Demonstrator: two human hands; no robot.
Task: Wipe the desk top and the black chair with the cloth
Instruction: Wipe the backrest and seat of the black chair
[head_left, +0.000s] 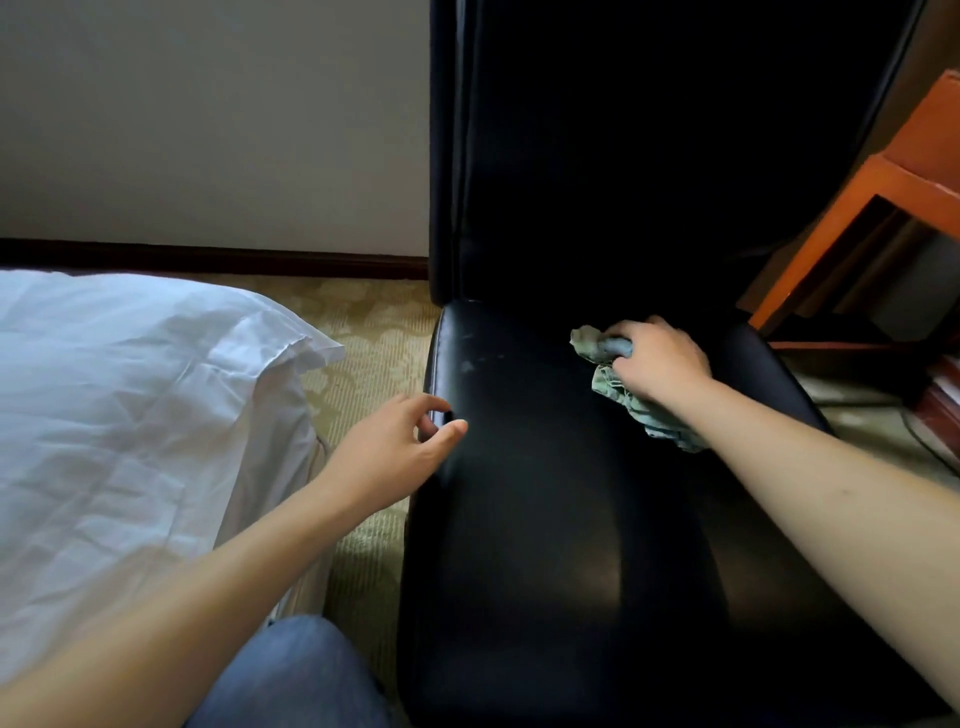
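Note:
The black leather chair (561, 519) fills the middle of the head view, its tall back rising to the top edge. My right hand (660, 361) grips a crumpled pale green cloth (618, 387) and presses it on the far right part of the seat. The cloth's tail trails under my wrist. My left hand (400, 447) hovers at the seat's left edge, fingers loosely curled and holding nothing, thumb tip over the leather. A faint smudge shows on the seat's far left.
An orange-brown wooden desk (883, 182) stands at the right, its leg close to the chair. A bed with white sheets (130, 415) lies at the left. Patterned carpet (363, 338) runs between bed and chair. My knee in blue jeans (296, 675) is at the bottom.

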